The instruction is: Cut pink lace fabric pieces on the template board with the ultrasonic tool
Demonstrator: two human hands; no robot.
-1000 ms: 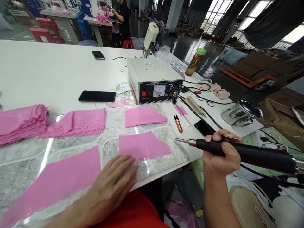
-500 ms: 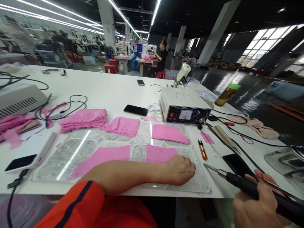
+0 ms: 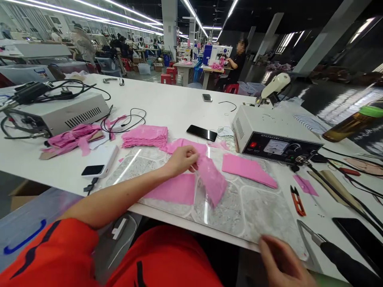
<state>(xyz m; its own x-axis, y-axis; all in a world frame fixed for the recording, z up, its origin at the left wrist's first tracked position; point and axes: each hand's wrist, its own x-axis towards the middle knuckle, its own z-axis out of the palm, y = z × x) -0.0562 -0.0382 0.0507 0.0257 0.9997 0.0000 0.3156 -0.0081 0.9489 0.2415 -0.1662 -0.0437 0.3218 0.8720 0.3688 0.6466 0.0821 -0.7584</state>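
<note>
My left hand point(image 3: 183, 160) is closed in a pinch on a pink fabric piece point(image 3: 212, 181), which hangs at a slant above the patterned board point(image 3: 263, 211). Beneath my left forearm, another flat pink piece point(image 3: 176, 189) lies on the board. My right hand point(image 3: 283, 259) is at the board's front right corner, fingers curved and apart, with nothing visible in them. Just right of it rests a black-handled tool point(image 3: 338, 257) with a pointed metal tip. A small pink stack point(image 3: 187, 145) is partly covered by my left hand. A folded pink piece point(image 3: 248, 169) lies at right.
A control box point(image 3: 278, 149) with a dial stands behind the board. Orange thread snips point(image 3: 297, 201) and a dark phone point(image 3: 359, 239) lie at right. At left are a thick pink stack point(image 3: 145, 136), a white device point(image 3: 101, 163) and a grey box point(image 3: 74, 113). Someone sits sewing point(image 3: 237, 59) beyond.
My left hand has moved left and back and lifted a pink piece off the board. My right hand has let go of the black-handled tool. The view has turned left.
</note>
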